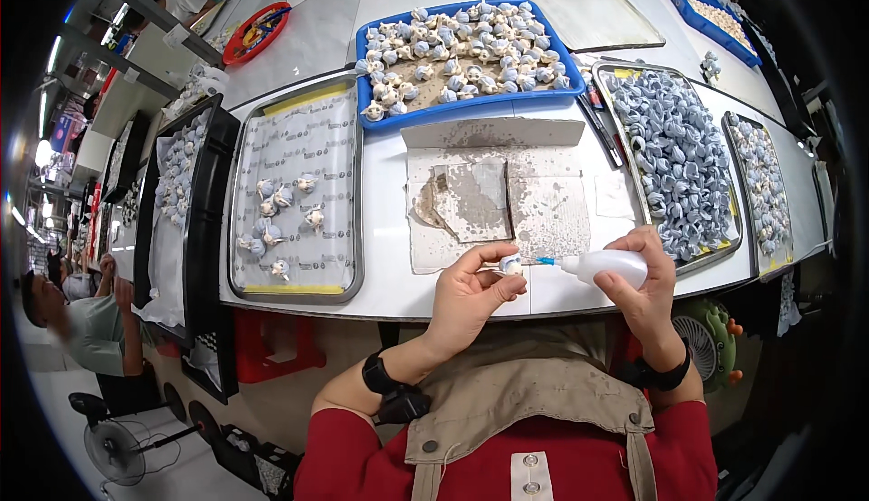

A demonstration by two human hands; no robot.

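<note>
Gluing: the step in hand looks like putting glue on a small piece (510,265) from a squeeze bottle (605,267).
Left hand (468,294): fingers closed on the piece, pinching it just above the counter (389,229) edge.
Right hand (644,276): wrapped around the bottle, blue nozzle aimed left at the piece, tip just beside it.
Next move: likely calls for a light squeeze and a steady piece, then a spot among the finished ones.
Steel tray (295,195): left of the hands, a few similar pieces on it.
Blue tray (466,56): behind, full of them.
Glue mat (507,193): stained, between hands and blue tray.
</note>
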